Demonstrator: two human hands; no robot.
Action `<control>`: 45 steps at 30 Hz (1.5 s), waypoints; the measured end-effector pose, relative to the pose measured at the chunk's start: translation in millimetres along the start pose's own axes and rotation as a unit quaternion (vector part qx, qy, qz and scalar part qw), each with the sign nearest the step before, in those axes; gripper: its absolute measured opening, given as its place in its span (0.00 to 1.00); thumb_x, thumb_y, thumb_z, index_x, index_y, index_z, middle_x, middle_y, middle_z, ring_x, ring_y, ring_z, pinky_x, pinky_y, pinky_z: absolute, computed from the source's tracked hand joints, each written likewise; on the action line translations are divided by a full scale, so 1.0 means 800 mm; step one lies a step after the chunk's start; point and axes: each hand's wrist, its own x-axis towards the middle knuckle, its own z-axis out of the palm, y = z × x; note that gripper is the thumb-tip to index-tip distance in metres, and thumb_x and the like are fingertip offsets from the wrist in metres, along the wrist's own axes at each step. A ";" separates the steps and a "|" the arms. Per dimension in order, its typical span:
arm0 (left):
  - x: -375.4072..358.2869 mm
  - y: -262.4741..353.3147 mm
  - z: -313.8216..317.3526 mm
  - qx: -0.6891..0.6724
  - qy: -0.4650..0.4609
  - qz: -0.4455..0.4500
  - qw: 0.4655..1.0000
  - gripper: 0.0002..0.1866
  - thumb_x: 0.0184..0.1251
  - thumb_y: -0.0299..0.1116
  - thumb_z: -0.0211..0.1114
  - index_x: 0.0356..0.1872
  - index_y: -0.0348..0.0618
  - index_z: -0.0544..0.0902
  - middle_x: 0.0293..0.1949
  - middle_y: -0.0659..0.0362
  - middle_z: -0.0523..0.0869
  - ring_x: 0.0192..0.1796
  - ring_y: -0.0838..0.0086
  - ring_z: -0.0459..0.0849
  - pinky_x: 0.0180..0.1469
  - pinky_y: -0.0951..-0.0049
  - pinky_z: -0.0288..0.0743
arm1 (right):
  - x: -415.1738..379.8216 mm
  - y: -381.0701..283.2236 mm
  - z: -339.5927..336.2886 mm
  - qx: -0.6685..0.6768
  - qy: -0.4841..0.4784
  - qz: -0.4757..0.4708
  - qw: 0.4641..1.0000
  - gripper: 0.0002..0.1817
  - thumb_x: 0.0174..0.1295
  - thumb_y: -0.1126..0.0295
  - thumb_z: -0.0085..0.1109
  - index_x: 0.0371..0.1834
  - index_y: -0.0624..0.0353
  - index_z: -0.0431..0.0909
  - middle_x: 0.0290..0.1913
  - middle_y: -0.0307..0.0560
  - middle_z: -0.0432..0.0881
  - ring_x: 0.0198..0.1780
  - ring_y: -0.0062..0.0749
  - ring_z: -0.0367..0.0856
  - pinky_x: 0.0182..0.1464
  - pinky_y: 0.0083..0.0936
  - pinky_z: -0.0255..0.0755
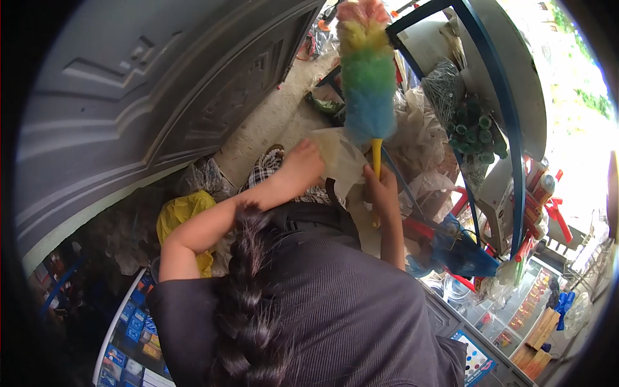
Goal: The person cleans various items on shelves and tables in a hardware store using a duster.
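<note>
My right hand (382, 185) is closed around the yellow handle of a feather duster (368, 84), which stands upright. Its fluffy head runs from pink at the top through yellow and green to blue. To its left, my left hand (304, 169) is closed at the edge of a pale, see-through plastic bag (342, 158). The bag spreads between both hands, and part of it lies behind the duster's handle. My left fingertips are partly hidden. Beneath the left forearm shows a checked black-and-white cloth (263, 169).
A grey panelled metal door (161, 84) fills the upper left. On the right, a blue metal frame (512, 129) stands by bagged screws (443, 87) and green bottle-like tubes (474, 132). A yellow bag (180, 216) lies left. Glass display cases (532, 290) stand lower right.
</note>
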 end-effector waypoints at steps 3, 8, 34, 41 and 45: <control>-0.002 -0.032 0.011 0.085 0.176 -0.082 0.977 0.26 0.38 0.43 0.68 0.40 0.38 0.75 0.55 0.45 0.62 0.61 0.57 0.58 0.59 0.57 0.50 | -0.001 -0.008 -0.006 -0.056 -0.018 -0.008 0.998 0.13 0.58 0.61 0.53 0.24 0.60 0.69 0.16 0.29 0.64 0.17 0.11 0.59 0.18 0.14 0.51; 0.000 -0.044 0.006 -0.036 0.279 0.011 0.959 0.45 0.36 0.57 0.66 0.55 0.40 0.62 0.54 0.46 0.65 0.60 0.54 0.60 0.54 0.50 0.58 | -0.012 -0.017 -0.002 -0.063 -0.042 -0.008 0.997 0.13 0.58 0.61 0.52 0.25 0.60 0.69 0.17 0.30 0.64 0.17 0.11 0.59 0.18 0.14 0.51; 0.066 -0.090 -0.027 -0.831 0.304 -0.222 0.410 0.15 0.67 0.44 0.45 0.36 0.43 0.75 0.25 0.64 0.75 0.25 0.78 0.74 0.24 0.75 0.68 | -0.055 0.008 0.031 -0.152 0.086 -0.179 0.968 0.10 0.61 0.67 0.42 0.34 0.65 0.67 0.16 0.56 0.66 0.16 0.42 0.67 0.21 0.30 0.57; 0.023 -0.096 -0.090 -0.825 0.302 -0.127 0.461 0.16 0.65 0.40 0.50 0.45 0.37 0.72 0.40 0.56 0.78 0.41 0.72 0.78 0.44 0.71 0.73 | -0.012 0.187 0.014 -0.205 -0.030 -0.027 0.978 0.16 0.61 0.62 0.43 0.28 0.66 0.71 0.20 0.58 0.72 0.25 0.54 0.70 0.29 0.37 0.63; 0.009 -0.111 -0.106 -0.613 0.310 -0.197 0.700 0.20 0.65 0.41 0.49 0.48 0.33 0.71 0.42 0.55 0.78 0.40 0.73 0.78 0.45 0.72 0.71 | -0.032 0.119 0.001 -0.189 0.037 -0.013 0.981 0.15 0.61 0.62 0.43 0.31 0.66 0.71 0.21 0.60 0.73 0.26 0.55 0.72 0.29 0.41 0.62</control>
